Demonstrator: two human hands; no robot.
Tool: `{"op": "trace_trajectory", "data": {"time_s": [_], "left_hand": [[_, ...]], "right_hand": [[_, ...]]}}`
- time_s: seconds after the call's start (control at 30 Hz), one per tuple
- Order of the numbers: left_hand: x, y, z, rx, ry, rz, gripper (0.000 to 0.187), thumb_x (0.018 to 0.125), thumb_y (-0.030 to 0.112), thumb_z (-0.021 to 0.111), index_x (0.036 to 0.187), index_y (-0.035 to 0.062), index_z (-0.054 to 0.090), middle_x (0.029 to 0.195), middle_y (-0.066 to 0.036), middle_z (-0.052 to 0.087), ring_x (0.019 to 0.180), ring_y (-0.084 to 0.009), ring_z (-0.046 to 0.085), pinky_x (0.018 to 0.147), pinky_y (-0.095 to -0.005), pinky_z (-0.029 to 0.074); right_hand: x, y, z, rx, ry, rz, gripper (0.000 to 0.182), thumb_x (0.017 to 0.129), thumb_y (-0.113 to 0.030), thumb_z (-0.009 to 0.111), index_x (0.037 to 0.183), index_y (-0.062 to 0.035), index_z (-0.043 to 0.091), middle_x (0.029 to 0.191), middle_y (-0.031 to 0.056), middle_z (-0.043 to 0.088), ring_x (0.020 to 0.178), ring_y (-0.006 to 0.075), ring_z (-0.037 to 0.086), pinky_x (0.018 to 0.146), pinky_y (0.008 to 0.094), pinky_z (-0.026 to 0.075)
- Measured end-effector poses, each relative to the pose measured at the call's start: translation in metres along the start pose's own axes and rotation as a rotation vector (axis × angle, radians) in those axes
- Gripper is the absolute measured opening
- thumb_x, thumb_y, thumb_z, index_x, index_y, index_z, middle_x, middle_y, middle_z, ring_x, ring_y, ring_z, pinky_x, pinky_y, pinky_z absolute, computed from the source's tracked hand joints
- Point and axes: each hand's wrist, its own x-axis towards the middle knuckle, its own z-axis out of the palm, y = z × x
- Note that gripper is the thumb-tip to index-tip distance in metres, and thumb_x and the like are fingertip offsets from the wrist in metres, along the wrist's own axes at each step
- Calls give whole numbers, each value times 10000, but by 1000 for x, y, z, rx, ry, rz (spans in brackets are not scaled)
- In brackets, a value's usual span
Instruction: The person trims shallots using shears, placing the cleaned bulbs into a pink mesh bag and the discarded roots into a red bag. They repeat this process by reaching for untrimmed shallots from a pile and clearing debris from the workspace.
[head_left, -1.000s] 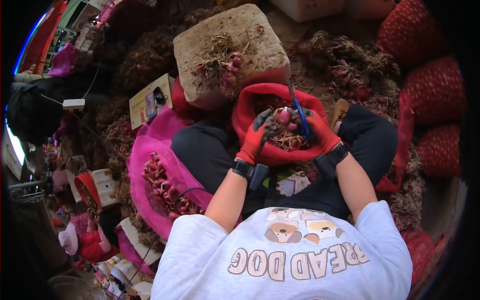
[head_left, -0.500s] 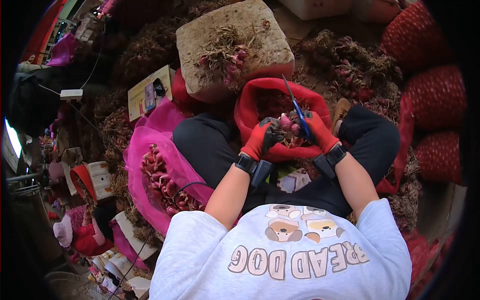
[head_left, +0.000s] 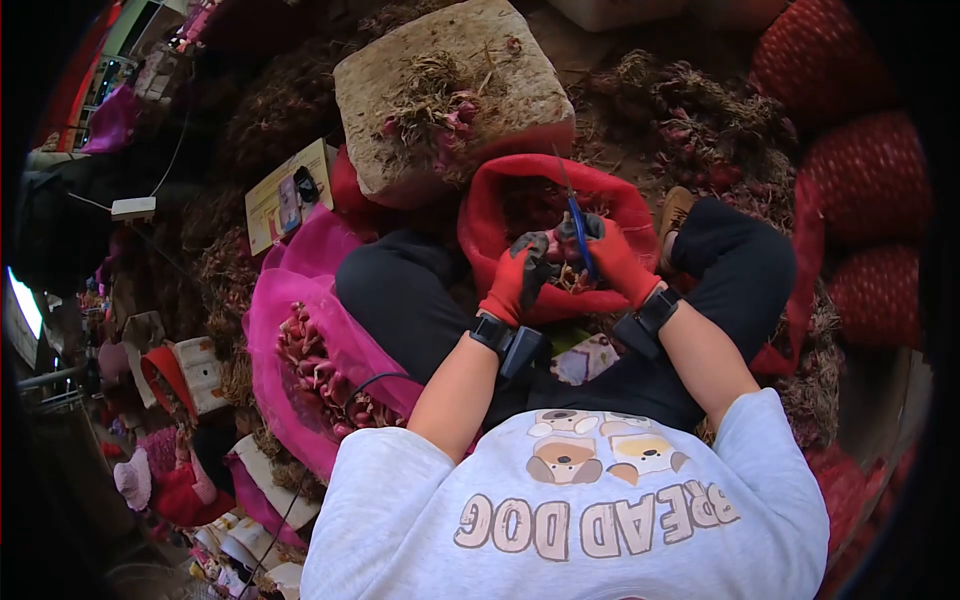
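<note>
Shallots [head_left: 560, 243] sit pinched in left hand [head_left: 515, 280]; right hand [head_left: 610, 262] grips knife [head_left: 575, 225] (red sack [head_left: 545, 195] beneath).

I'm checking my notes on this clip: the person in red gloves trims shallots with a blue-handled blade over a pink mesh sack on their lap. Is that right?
Not quite. In the head view the sack under the hands is red, not pink; the pink mesh sack lies open to the person's left. The rest holds: the left hand and right hand wear red gloves, and the right holds a blue-handled blade at the shallots.

Gloved hands [head_left: 565, 262] grip shallots [head_left: 562, 248] — knife [head_left: 574, 222] (blue-handled) — over red sack [head_left: 500, 205].
</note>
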Motion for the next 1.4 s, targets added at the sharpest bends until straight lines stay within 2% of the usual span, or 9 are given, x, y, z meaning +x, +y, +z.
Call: {"op": "trace_trajectory", "data": {"time_s": [0.1,0.4,0.5,0.63,0.7,0.83,0.93,1.13,1.4], "left_hand": [[11,-20,0,-800,-59,-139,329,968,252,446,1220,42,475,1199,-93,552,1076,-207,564,921,-350,459],[3,6,13,-1022,-70,53,411,961,194,459,1347,109,347,1267,-94,469,1149,-261,513,1002,-377,421],[6,2,8,-1163,-124,3,407,936,104,488,1328,125,381,1241,-105,467,1137,-250,513,971,-371,444],[7,-7,3,-192,43,178,396,881,1,527,1257,100,446,1181,-101,494,992,-215,574,847,-348,504],[16,-30,-4,-632,18,-145,371,859,-31,535,1205,91,481,1124,-85,521,909,-197,595,782,-336,522],[14,-11,10,-722,168,15,356,852,-12,540,1183,96,467,1016,-40,547,798,-157,593,717,-304,522],[10,1,10,-718,317,-22,362,865,32,533,1204,113,438,986,-24,547,799,-142,574,713,-289,513],[8,-17,8,-1008,273,-163,397,912,172,531,1283,162,392,1090,-32,491,889,-149,536,759,-308,500],[14,-13,0,-1192,226,-145,308,926,244,550,1211,147,486,1033,15,524,924,-138,525,881,-311,463]], "right_hand": [[2,6,-5,283,32,-75,230,832,-152,626,1033,-44,601,937,22,648,794,94,623,670,218,513],[4,-19,-13,880,-282,122,191,857,-144,596,1029,-63,571,855,-7,582,740,81,589,643,235,488],[3,-28,-8,812,-185,109,190,850,-133,609,1020,-60,565,827,-9,557,729,80,573,647,239,476],[7,-23,-1,430,-85,81,139,853,-118,593,967,-45,559,817,1,540,677,89,556,599,238,466],[5,-17,1,334,-47,60,113,855,-109,580,941,-38,556,807,8,534,667,95,554,586,242,469],[15,-17,-30,647,-155,-36,141,853,-78,541,976,-23,582,816,53,611,677,121,599,567,249,489],[39,-13,-56,203,420,-171,172,857,-111,525,997,-36,589,809,68,628,664,130,608,557,251,487],[133,-62,-39,-829,652,-315,171,851,-163,567,944,-36,632,800,25,635,680,138,617,623,271,484],[253,-62,-12,-240,211,-290,198,834,-175,593,942,-28,668,715,3,620,622,84,565,549,251,434]]}}
